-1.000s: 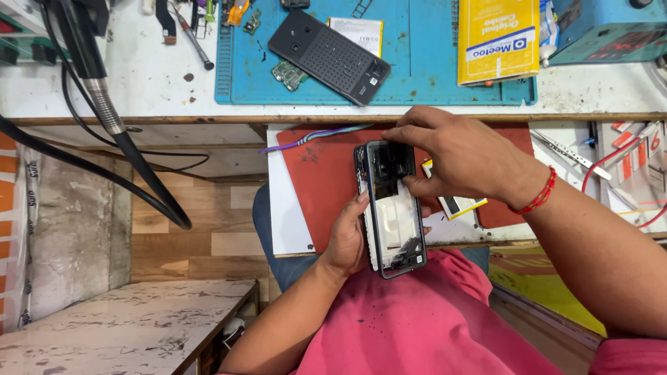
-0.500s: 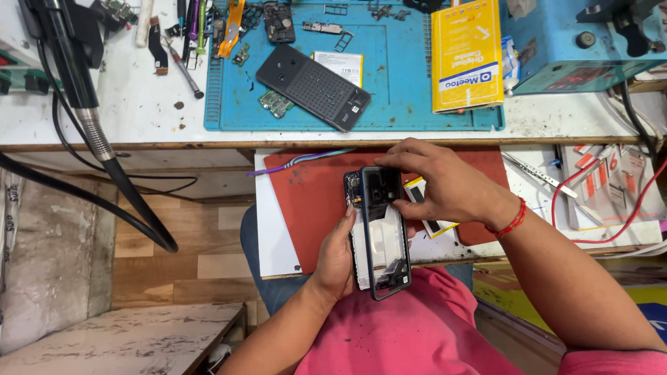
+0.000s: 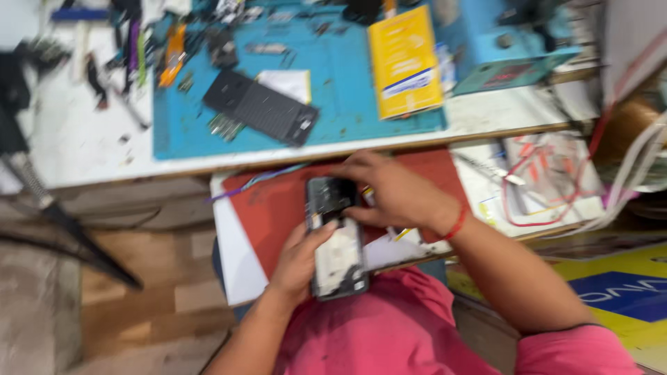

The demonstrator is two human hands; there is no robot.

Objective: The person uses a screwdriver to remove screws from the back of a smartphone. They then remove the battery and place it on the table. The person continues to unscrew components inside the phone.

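Opened dark rectangular phone with its pale inner frame exposed [image 3: 336, 239]: held upright over a red flat mat [image 3: 278, 205], near the person's pink shirt [image 3: 389, 333]. Left hand [image 3: 300, 260]: fingers wrapped around the phone's left edge, thumb on its face. Right hand [image 3: 392, 191], red thread at the wrist: fingertips pinched on the phone's top end. Beyond the phone: blue work mat [image 3: 340, 83], black ribbed rectangular panel [image 3: 260, 107], yellow box [image 3: 404, 62].
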